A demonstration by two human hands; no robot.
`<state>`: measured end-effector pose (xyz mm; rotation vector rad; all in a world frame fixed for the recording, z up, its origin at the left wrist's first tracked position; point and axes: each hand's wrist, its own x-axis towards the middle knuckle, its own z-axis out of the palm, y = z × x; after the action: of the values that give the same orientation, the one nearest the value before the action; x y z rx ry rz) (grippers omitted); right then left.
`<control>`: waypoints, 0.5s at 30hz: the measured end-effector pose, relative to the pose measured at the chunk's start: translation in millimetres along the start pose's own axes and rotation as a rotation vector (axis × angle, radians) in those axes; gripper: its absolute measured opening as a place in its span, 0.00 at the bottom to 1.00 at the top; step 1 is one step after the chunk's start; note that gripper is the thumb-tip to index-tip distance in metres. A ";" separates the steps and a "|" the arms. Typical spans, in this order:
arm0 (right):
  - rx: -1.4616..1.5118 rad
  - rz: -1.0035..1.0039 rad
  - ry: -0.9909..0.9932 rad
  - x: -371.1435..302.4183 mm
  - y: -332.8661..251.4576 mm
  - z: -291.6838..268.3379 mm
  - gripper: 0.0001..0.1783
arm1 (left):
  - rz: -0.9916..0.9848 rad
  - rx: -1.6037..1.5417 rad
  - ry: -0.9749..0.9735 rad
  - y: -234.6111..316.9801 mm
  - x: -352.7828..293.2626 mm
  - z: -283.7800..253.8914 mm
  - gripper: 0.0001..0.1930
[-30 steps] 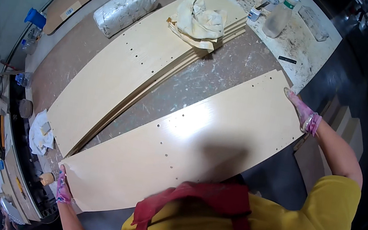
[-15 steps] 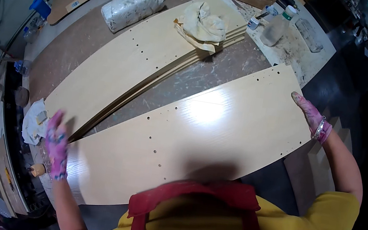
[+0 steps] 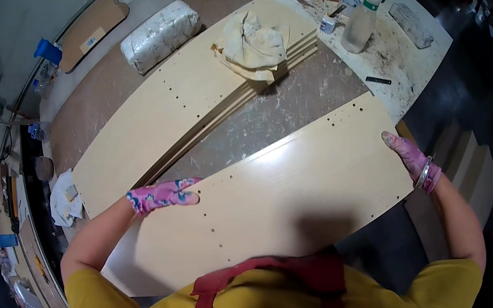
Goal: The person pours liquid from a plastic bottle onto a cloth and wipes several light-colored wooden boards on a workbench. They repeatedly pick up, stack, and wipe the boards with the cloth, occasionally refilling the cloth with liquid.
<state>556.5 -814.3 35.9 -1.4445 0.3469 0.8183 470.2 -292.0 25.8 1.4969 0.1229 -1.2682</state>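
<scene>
Well, I have two hands on one long, pale, wood-coloured board (image 3: 280, 185) with a glossy face, which lies slantwise in front of my body, between them. My left hand (image 3: 165, 197), in a pink flowered glove, pinches its far long edge, thumb flat on the face and fingers along the rim; how far they reach under I cannot tell. My right hand (image 3: 410, 159), gloved in pink too, with one silvery bracelet at the wrist, grips the right short end, thumb on top, the other fingers hidden. Five small dark holes run in a line from beside my left thumb toward my body.

Just beyond my left hand, one stack of matching pale boards (image 3: 155, 120) rests on the brown, scuffed desk (image 3: 253, 113); I cannot count its layers surely. It carries one crumpled cream cloth (image 3: 254, 45). Farther beyond that hand sits one white, lumpy wrapped bundle (image 3: 160, 37). To its left is one white cloth (image 3: 66, 203).

Well beyond my right hand stand one clear plastic bottle (image 3: 360, 27) with a white cap and one small white jar (image 3: 327, 25); nearer lies one short black strip (image 3: 378, 81).
</scene>
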 end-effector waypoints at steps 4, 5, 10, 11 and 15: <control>-0.085 -0.262 -0.076 25.7 -11.2 -4.3 0.27 | 0.108 0.244 0.189 27.0 -38.9 5.8 0.41; -0.070 -0.336 -0.112 33.2 -22.2 7.8 0.27 | 0.075 0.291 0.272 37.1 -53.7 10.0 0.43; -0.040 -0.690 -0.153 116.7 -21.6 2.9 0.33 | 0.171 0.478 0.643 65.0 -98.3 40.9 0.49; 0.000 -0.709 -0.152 125.8 -24.5 8.0 0.34 | 0.176 0.492 0.712 66.0 -96.9 44.3 0.50; 0.076 -0.645 -0.014 153.6 -1.3 14.3 0.42 | 0.140 0.905 0.960 42.0 -83.4 61.0 0.53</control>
<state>659.7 -757.0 -63.4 -1.3613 -0.1044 0.2863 425.1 -310.2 126.2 2.7511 0.0604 -0.3564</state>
